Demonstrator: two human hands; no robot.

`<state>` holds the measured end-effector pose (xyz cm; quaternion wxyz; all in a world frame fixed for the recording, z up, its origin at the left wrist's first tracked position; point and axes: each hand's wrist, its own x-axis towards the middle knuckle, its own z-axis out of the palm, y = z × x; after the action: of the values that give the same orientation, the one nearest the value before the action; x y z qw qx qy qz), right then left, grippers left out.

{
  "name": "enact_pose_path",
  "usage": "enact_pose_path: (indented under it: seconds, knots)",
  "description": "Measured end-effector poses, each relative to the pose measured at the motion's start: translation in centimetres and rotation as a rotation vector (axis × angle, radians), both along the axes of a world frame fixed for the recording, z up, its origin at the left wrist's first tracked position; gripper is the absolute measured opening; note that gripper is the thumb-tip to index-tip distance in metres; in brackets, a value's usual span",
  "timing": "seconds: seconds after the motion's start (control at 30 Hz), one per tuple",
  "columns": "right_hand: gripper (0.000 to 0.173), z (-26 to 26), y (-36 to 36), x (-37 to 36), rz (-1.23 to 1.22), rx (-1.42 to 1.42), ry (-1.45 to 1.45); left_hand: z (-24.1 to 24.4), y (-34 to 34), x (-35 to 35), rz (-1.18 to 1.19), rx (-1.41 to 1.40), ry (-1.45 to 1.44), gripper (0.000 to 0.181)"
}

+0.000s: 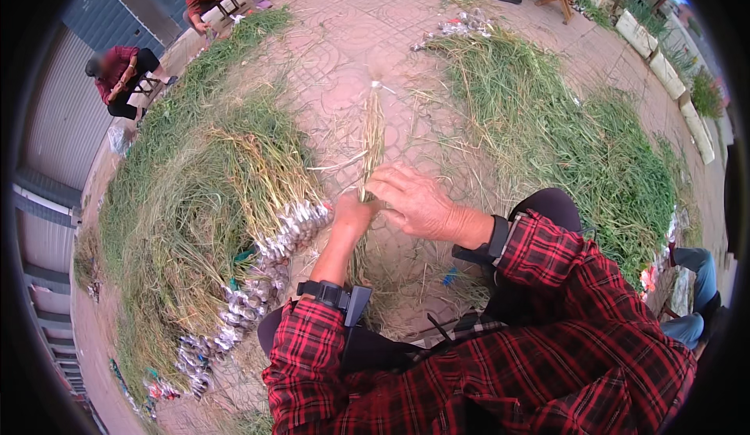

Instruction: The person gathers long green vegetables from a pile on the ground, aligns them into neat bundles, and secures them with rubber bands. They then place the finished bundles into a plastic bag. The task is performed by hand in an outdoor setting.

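Note:
A thin bundle of straw-coloured stalks [373,127] points away from me between my knees. White wrapping [375,85] binds its far end. My left hand [355,215] grips the bundle lower down, near its greener part. Over it comes my right hand [410,201], fingers curved and fingertips against the stalks. Whether those fingertips pinch anything is hidden. A pale strip [340,162] sticks out to the left of the bundle, just beyond my hands.
At left, a big heap of cut grass stalks [176,189] has many white-wrapped ends [293,227] along its near side. Another green heap [562,119] lies at right. Loose straw and a blue scrap [450,276] litter the paving [334,72]. Several people sit around on low stools.

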<state>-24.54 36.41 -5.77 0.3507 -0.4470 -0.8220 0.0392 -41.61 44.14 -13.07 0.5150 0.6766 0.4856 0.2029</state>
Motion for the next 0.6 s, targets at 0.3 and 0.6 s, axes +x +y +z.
enact_pose_path:
  seconds: [0.3, 0.6]
  knots:
    - [0.082, -5.2, -2.1, 0.4, 0.144, -0.191, -0.186, -1.0, -3.1, 1.3, -0.567, -0.053, 0.374, 0.036]
    - [0.026, -7.5, -0.3, 7.0, 0.022, -0.585, -0.373, -0.5, -1.9, 1.0, -0.468, 0.301, 0.656, 0.043]
